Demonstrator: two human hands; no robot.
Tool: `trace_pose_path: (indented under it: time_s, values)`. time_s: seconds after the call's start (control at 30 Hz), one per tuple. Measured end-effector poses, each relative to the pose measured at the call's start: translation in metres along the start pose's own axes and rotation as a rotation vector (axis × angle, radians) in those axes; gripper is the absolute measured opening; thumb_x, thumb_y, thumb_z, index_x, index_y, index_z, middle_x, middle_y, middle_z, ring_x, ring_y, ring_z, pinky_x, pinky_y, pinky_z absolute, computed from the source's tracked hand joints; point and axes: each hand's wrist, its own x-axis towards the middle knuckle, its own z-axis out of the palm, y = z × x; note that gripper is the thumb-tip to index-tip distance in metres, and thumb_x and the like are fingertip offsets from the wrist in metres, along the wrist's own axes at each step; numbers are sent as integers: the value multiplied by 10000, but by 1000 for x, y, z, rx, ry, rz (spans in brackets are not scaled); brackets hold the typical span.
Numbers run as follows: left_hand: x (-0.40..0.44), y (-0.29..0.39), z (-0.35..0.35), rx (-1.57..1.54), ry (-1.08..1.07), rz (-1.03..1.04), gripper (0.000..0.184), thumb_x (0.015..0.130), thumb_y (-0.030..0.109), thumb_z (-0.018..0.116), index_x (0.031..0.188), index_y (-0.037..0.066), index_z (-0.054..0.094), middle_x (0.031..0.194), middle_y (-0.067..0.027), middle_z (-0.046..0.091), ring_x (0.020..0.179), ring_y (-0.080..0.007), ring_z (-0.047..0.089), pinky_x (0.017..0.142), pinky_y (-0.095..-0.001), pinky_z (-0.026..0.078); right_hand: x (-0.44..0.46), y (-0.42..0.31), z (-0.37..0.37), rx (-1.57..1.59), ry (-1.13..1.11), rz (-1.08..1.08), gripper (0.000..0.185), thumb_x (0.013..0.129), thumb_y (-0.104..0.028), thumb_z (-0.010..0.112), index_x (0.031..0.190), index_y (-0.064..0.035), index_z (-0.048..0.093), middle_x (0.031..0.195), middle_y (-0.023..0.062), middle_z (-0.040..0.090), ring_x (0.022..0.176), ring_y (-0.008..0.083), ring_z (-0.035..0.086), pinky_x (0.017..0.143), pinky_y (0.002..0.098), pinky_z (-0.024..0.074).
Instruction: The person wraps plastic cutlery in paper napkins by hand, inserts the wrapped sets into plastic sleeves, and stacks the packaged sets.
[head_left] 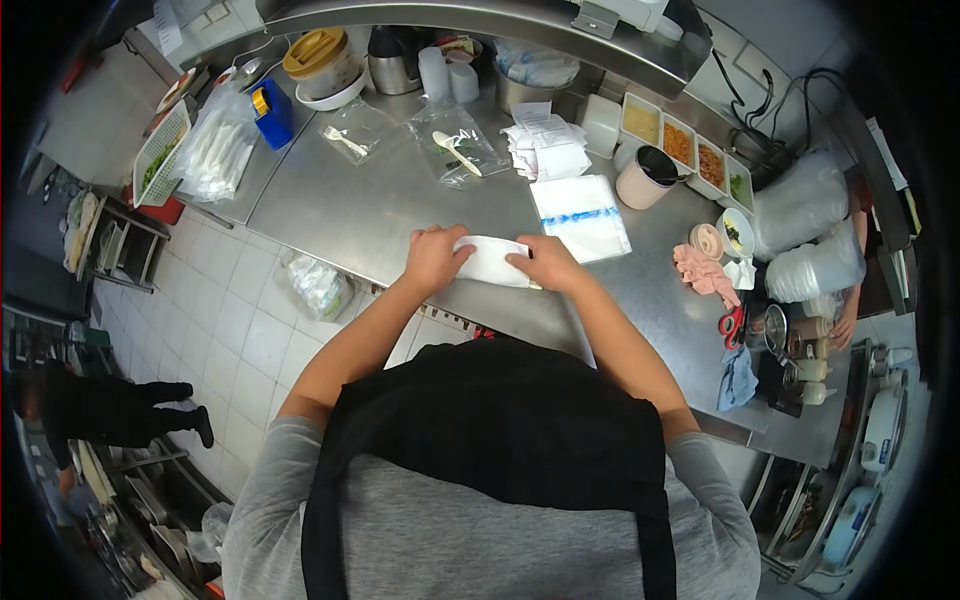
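Note:
Between my hands, at the front edge of the steel counter [330,220], is a folded white napkin [492,262], its long side running left to right. My left hand [437,258] is closed on its left end, the thumb lying on top. At the right end my right hand [545,262] pinches it with thumb and fingers. A small pale tip shows at its lower right corner; I cannot make out what it is. Just beyond my right hand lies a flat white stack with a blue stripe [580,217]. Two clear plastic bags with white spoons [457,154] [347,143] lie farther back.
Paper slips [546,142] and a pinkish-white tub [645,180] stand behind the stack. Food containers [678,142] line the back right. Red scissors [733,327] and cloths [706,275] lie at right, near another person's hand [846,322]. A person [120,408] is on the left.

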Motion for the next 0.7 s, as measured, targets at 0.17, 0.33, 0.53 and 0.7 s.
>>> trace_pose_path:
  time_s: [0.17,0.33,0.53,0.7]
  values:
    - [6,5,4,12,115,-4,226,750,229,697,927,109,624,855,-69,588,885,-265,558,797,-441,390,3,-1,14,-160,102,-38,297,783,-263,621,923,-4,585,819,228,617,793,412,589,744,470,469]
    - [7,-6,15,-4,95,122,219,750,174,688,930,90,597,927,-97,578,939,-286,547,817,-431,405,-10,-16,21,-90,247,-44,348,722,-61,641,1059,-66,554,1090,183,567,989,382,550,808,450,468]
    - [-4,-9,27,-254,128,321,195,772,75,666,928,58,550,886,-113,602,844,-319,579,763,-395,457,-14,-16,10,22,67,-226,583,737,-25,615,1281,-133,436,1027,210,594,953,401,567,822,441,469]
    - [21,42,28,-535,46,189,213,771,49,678,957,57,573,870,-116,603,790,-314,594,718,-376,485,-71,-1,-21,244,168,-47,536,756,45,538,1244,-168,476,968,185,623,968,364,594,783,426,483]
